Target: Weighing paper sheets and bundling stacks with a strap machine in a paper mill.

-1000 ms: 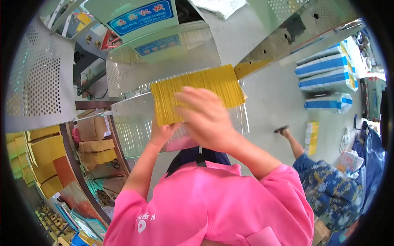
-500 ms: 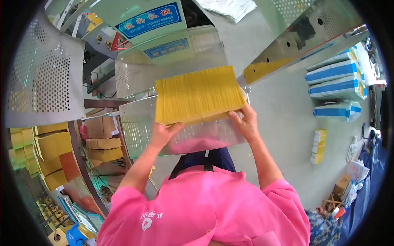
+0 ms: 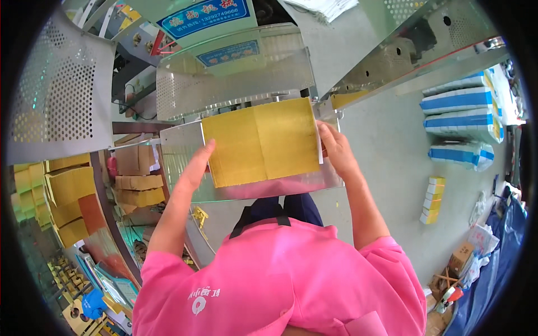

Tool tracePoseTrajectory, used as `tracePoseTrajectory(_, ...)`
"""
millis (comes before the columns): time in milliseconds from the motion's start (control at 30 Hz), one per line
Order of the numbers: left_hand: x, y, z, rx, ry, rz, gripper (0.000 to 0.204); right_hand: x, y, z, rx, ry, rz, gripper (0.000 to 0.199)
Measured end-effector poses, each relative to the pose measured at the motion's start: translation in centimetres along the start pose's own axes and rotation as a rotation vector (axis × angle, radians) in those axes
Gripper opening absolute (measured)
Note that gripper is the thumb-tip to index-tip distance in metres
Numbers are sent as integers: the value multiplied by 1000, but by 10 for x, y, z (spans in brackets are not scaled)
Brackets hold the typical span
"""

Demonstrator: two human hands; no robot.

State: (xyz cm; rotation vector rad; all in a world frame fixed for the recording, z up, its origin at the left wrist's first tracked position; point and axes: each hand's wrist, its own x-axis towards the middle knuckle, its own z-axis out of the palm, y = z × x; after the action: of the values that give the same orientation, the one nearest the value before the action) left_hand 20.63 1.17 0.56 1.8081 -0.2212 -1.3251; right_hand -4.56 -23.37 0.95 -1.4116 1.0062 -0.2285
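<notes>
A thick block of yellow paper point(image 3: 260, 144) lies level in front of me, its broad face up with a faint crease down the middle. Thin white strips show along its left and right ends. My left hand point(image 3: 194, 166) grips the left end, thumb up beside the edge and fingers mostly hidden. At the opposite end, my right hand point(image 3: 338, 151) is closed on the block, its fingers wrapped down the side. Under the block is a shiny metal tray point(image 3: 185, 179) of the machine; whether the block rests on it, I cannot tell.
Beyond the tray stands a clear cover point(image 3: 235, 84). A perforated metal panel point(image 3: 56, 95) is at left, and a metal beam point(image 3: 414, 67) slants at right. Stacked yellow paper point(image 3: 70, 190) fills a left shelf. Blue-and-white packs point(image 3: 457, 103) and a small yellow-and-white stack point(image 3: 433, 200) are on the right floor.
The paper block has turned from showing its ridged sheet edges to showing its flat broad face, and sits slightly lower and left. Both hands have shifted from its near corners to its two ends.
</notes>
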Motion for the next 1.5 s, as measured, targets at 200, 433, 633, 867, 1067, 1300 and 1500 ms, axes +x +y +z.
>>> tracePoseTrajectory(200,0,-2,-8,-117,-5,-8,73,3,3,-4,11,-73,-10,40)
tracePoseTrajectory(433,-4,-11,3,-98,49,32,73,6,26,-7,50,-87,-242,34)
tracePoseTrajectory(633,6,-24,13,-136,135,202,63,14,40,4,217,-113,-280,31)
tracePoseTrajectory(867,25,-52,33,-579,250,321,57,14,37,29,554,-30,-70,22)
tracePoseTrajectory(1067,16,-34,48,-831,120,283,61,14,29,37,605,-21,-79,39)
tracePoseTrajectory(1300,18,-32,44,-876,66,267,53,19,31,39,636,-60,-77,49)
tracePoseTrajectory(1500,28,-49,32,-803,58,389,47,12,27,38,607,-24,-55,50)
